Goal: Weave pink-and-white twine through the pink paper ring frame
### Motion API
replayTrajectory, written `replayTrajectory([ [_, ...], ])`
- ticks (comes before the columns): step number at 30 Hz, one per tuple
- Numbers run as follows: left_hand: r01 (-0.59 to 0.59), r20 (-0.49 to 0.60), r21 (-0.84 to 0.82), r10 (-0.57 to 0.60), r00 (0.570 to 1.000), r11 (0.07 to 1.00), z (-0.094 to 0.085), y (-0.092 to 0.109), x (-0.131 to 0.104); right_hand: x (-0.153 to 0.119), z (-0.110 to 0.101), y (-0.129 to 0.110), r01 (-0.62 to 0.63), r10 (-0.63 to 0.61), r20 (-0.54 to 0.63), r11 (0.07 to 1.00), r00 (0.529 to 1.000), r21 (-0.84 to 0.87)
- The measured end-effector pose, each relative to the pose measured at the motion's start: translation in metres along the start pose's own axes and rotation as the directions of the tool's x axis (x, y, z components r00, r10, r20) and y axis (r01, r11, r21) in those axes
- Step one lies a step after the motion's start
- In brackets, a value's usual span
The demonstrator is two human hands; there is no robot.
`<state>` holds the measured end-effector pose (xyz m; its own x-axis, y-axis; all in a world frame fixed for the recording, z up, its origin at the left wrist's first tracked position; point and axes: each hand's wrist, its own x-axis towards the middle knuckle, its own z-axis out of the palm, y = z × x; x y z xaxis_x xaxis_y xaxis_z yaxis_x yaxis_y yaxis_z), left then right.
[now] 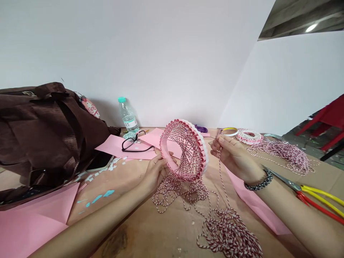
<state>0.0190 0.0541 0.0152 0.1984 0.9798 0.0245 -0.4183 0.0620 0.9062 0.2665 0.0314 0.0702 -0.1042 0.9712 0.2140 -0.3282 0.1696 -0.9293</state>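
Note:
My left hand [158,168] grips the lower left rim of a pink and white paper ring [169,150], which is tilted above the table. Red and white cord crisscrosses the ring's inside and loops round its scalloped edge. To the right of the ring, my right hand [227,148] pinches the red and white cord [220,172] between thumb and fingers. A thin dark strand runs from these fingertips toward the ring; its kind is too small to make out. The cord hangs down to a loose heap [231,233] on the table, and more loops lie under the ring.
Scissors [295,186] with red and yellow handles lie beside my right forearm. Behind are a second corded ring [249,136] and a cord pile [287,154]. Black glasses [138,148] rest on pink paper [110,145]. A water bottle [128,116] and brown bag [51,132] stand left.

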Motion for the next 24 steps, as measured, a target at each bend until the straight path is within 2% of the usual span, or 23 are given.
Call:
replayTrajectory([
  [11,-0.022,-0.013,-0.026,0.021,1.0,0.999,-0.001,-0.002,0.0009,-0.0004,-0.0025,0.0045,-0.106,0.1,0.043,0.977,0.994,0.182],
  [20,-0.02,0.017,-0.03,0.02,1.0,0.999,0.0014,-0.0017,0.0005,-0.0002,-0.0038,0.0086,-0.159,0.151,0.052,0.964,0.987,0.213],
  [24,-0.026,0.011,-0.007,0.026,1.0,1.0,0.0026,-0.0009,-0.0009,-0.0019,-0.0035,0.0095,-0.199,0.181,0.102,0.958,0.978,0.206],
])
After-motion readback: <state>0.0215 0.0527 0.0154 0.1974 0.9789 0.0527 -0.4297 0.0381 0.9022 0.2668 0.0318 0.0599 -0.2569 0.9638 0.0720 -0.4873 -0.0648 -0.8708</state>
